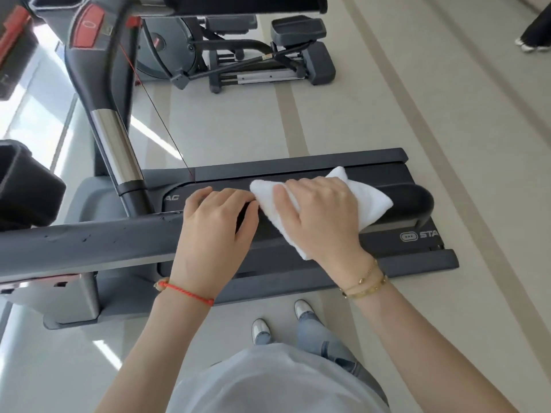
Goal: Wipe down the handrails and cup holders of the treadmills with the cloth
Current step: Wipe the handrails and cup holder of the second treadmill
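Note:
A dark padded handrail (pixel 98 239) of the treadmill runs from the left edge to its rounded end (pixel 417 201) at the right. A folded white cloth (pixel 371 205) is draped over the rail near that end. My right hand (pixel 319 217) lies on the cloth, its fingers curled over it and the rail. Just left of it, touching the cloth's edge, my left hand (pixel 216 231) grips the bare rail with its fingers curled over the far side. No cup holder can be made out.
Below the rail lies the treadmill deck (pixel 298 169). A chrome upright (pixel 116 144) rises at the left toward a console with a red stop button (pixel 88 26). An elliptical trainer (pixel 253 55) stands behind. Another person's feet (pixel 529 46) are at the top right. My shoes (pixel 262 330) are on the pale floor.

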The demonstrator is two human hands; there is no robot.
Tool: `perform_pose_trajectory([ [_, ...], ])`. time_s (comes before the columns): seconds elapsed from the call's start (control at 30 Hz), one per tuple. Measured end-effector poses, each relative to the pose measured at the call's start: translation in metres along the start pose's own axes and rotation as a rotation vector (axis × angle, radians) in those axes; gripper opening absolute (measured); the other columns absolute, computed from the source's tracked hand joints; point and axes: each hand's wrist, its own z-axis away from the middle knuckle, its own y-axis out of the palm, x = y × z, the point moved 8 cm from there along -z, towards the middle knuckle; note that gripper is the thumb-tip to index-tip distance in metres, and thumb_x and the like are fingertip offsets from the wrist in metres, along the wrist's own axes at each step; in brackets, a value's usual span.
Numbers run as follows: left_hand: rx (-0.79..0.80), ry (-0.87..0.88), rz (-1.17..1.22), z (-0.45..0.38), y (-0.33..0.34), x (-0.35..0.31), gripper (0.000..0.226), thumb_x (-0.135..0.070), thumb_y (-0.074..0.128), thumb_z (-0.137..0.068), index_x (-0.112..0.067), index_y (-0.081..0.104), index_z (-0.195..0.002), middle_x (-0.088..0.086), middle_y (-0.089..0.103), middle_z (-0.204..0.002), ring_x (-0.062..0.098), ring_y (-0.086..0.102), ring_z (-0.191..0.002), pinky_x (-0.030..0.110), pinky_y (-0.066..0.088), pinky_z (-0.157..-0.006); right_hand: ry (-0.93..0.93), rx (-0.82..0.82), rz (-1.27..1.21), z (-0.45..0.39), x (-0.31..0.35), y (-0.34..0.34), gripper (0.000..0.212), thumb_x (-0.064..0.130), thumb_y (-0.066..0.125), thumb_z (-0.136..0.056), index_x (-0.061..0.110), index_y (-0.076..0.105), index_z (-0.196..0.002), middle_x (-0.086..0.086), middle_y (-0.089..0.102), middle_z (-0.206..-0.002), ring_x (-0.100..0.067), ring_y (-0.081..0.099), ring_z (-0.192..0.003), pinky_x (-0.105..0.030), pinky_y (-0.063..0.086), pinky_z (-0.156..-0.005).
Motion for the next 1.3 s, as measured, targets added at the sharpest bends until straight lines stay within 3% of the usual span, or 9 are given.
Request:
perform_pose_trajectory([
  [0.1, -0.003, 0.000, 0.040, 0.002, -0.003, 0.002, 0.017, -0.011, 0.054, -0.096, -0.007, 0.068, -0.087, -0.002, 0.065, -0.077, 0.022, 0.053, -0.066, 0.051, 0.046, -0.090, -0.106, -0.040, -0.101, 0.011, 0.016, 0.003, 0.044, 0.034, 0.044, -0.100, 0.014, 0.058, -0.064, 0.001, 0.058, -0.058, -0.022, 0.053, -0.060, -0.038, 0.043, -0.067],
  [0.2, 0.002, 0.019, 0.036, 0.005, -0.002, -0.004, 0.015, -0.016, 0.058, -0.096, -0.010, 0.071, -0.100, -0.003, 0.070, -0.090, 0.023, 0.062, -0.079, 0.050, 0.044, -0.096, -0.171, -0.116, -0.082, 0.022, -0.001, -0.010, 0.036, 0.033, 0.048, -0.100, 0.011, 0.069, -0.081, 0.000, 0.068, -0.076, -0.023, 0.061, -0.074, -0.038, 0.046, -0.074],
  [0.53, 0.002, 0.048, 0.024, -0.010, 0.031, -0.063, 0.019, -0.017, 0.056, -0.097, -0.012, 0.072, -0.106, -0.002, 0.072, -0.102, 0.023, 0.063, -0.086, 0.045, 0.041, -0.102, -0.032, -0.186, -0.002, 0.034, -0.099, -0.043, 0.034, 0.033, 0.047, -0.099, 0.012, 0.069, -0.084, 0.003, 0.069, -0.084, -0.027, 0.061, -0.093, -0.043, 0.043, -0.095],
  [0.73, -0.020, 0.015, -0.004, -0.015, 0.049, -0.094, 0.019, -0.016, 0.056, -0.097, -0.012, 0.072, -0.106, 0.000, 0.073, -0.102, 0.024, 0.063, -0.088, 0.042, 0.037, -0.106, 0.238, 0.041, -0.230, 0.018, -0.153, -0.039, 0.044, 0.046, 0.045, -0.094, 0.018, 0.045, -0.060, 0.006, 0.046, -0.054, -0.018, 0.044, -0.060, -0.037, 0.041, -0.061],
  [0.83, -0.006, 0.002, -0.026, -0.016, 0.057, -0.104, 0.021, -0.018, 0.055, -0.097, -0.012, 0.071, -0.109, 0.000, 0.072, -0.103, 0.025, 0.063, -0.092, 0.043, 0.035, -0.108, 0.367, 0.125, -0.415, 0.018, -0.171, -0.032, 0.047, 0.051, 0.047, -0.091, 0.016, 0.048, -0.060, 0.007, 0.043, -0.053, -0.012, 0.042, -0.057, -0.032, 0.036, -0.057],
  [0.93, 0.000, -0.014, -0.043, -0.015, 0.061, -0.110, 0.022, -0.018, 0.054, -0.097, -0.012, 0.070, -0.111, 0.001, 0.072, -0.106, 0.025, 0.063, -0.093, 0.044, 0.035, -0.108, 0.294, 0.026, -0.401, 0.035, -0.164, -0.041, 0.031, 0.045, 0.047, -0.095, 0.022, 0.060, -0.080, 0.015, 0.058, -0.081, -0.001, 0.051, -0.083, -0.032, 0.045, -0.076],
  [1.03, -0.021, -0.046, -0.046, -0.013, 0.061, -0.110, 0.022, -0.017, 0.055, -0.097, -0.011, 0.070, -0.113, 0.001, 0.071, -0.107, 0.025, 0.063, -0.093, 0.044, 0.035, -0.108, 0.190, -0.039, -0.388, 0.062, -0.159, -0.045, 0.030, 0.043, 0.045, -0.098, 0.023, 0.062, -0.112, 0.016, 0.058, -0.114, 0.005, 0.044, -0.108, -0.025, 0.038, -0.096],
  [1.2, -0.027, -0.074, -0.059, -0.012, 0.063, -0.111, 0.022, -0.015, 0.054, -0.097, -0.011, 0.069, -0.112, 0.002, 0.071, -0.106, 0.024, 0.064, -0.095, 0.046, 0.031, -0.113, 0.582, 0.292, -0.742, 0.035, -0.202, -0.015, 0.038, 0.049, 0.053, -0.093, 0.020, 0.061, -0.070, 0.008, 0.061, -0.066, -0.012, 0.056, -0.067, -0.036, 0.047, -0.070],
  [1.3, -0.031, -0.078, -0.062, -0.012, 0.064, -0.112, 0.021, -0.014, 0.054, -0.096, -0.010, 0.069, -0.110, 0.002, 0.071, -0.104, 0.025, 0.064, -0.093, 0.047, 0.031, -0.112, 0.530, 0.359, -0.699, 0.032, -0.201, -0.017, 0.038, 0.051, 0.050, -0.095, 0.023, 0.064, -0.074, 0.004, 0.066, -0.070, -0.014, 0.062, -0.072, -0.036, 0.051, -0.072],
])
